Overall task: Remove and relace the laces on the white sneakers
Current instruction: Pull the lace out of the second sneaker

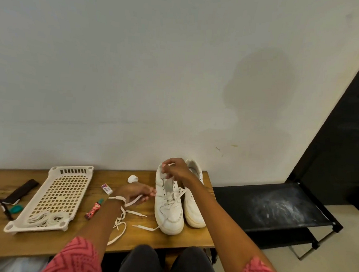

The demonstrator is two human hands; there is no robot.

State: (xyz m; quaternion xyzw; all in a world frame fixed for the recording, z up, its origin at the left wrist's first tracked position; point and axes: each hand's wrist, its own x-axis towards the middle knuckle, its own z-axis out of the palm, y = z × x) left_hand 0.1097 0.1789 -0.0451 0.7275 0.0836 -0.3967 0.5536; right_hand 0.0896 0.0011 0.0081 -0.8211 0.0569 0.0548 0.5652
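Two white sneakers (169,206) stand on the desk (98,244). Right hand (178,170) fingers pinch the tongue top; left hand (133,192) fingers clamp the lace (132,202) — looped over its wrist.

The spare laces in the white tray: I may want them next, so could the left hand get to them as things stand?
Probably yes. The spare laces lie uncovered at the tray's near end, left of the left hand, but that hand already grips a lace looped around its wrist.

Right sneaker (193,207) half hidden behind right forearm
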